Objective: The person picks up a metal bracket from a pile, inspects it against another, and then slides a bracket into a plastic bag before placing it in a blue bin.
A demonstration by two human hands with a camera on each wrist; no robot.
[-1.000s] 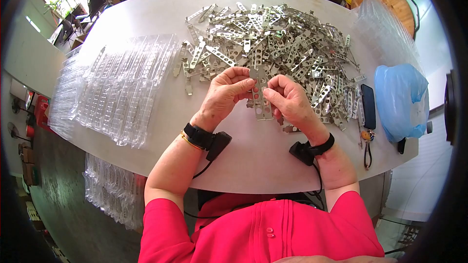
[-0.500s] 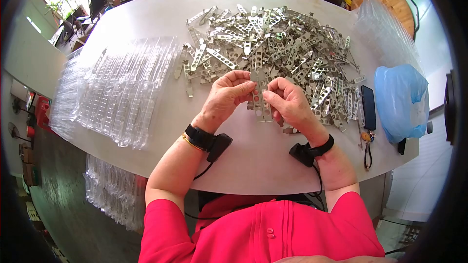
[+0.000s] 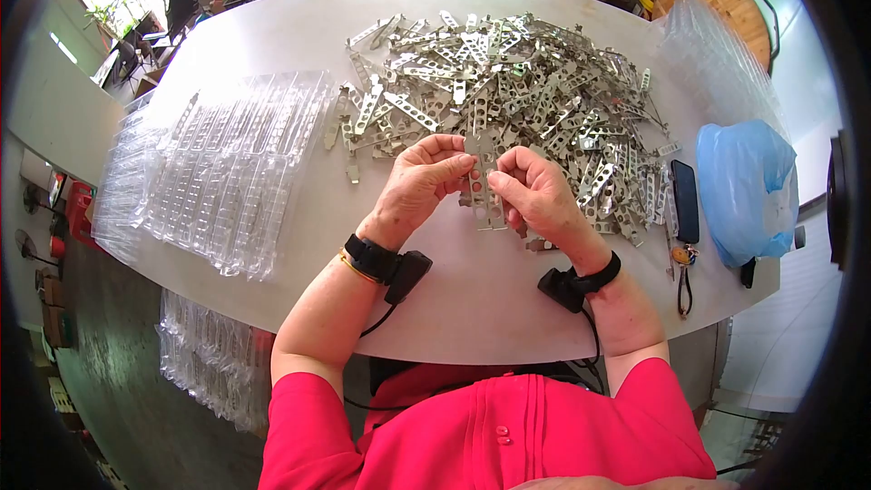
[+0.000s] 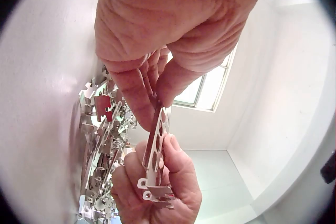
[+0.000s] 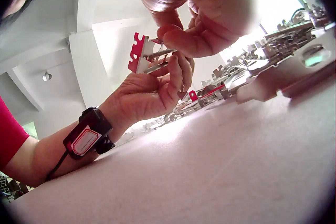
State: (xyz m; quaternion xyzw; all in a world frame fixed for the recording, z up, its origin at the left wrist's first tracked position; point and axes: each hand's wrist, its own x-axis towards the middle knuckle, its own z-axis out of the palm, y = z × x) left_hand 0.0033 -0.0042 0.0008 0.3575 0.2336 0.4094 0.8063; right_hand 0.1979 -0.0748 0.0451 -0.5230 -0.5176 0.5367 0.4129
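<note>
Between finger and thumb, my left hand (image 3: 425,172) pinches a flat metal strip with a row of round holes (image 3: 477,189). My right hand (image 3: 543,192) pinches metal close beside it, near the middle of the table's front half. In the left wrist view the strip (image 4: 154,153) is seen edge-on, with small hooked tabs at its near end. The right wrist view shows a notched end plate (image 5: 137,55) tinted red, jutting out past the fingers. Two strips seem to lie side by side in the hands; the fingers hide part of them.
A large heap of similar metal strips (image 3: 517,82) lies just beyond the hands. Stacked clear plastic trays (image 3: 227,172) are at the left. On the right are a phone (image 3: 686,204), keys (image 3: 682,256), a blue plastic bag (image 3: 746,191) and clear plastic wrapping (image 3: 717,54).
The metal between the hands has tilted slightly and looks a little narrower from above. Both hands keep their grip in nearly the same place.
</note>
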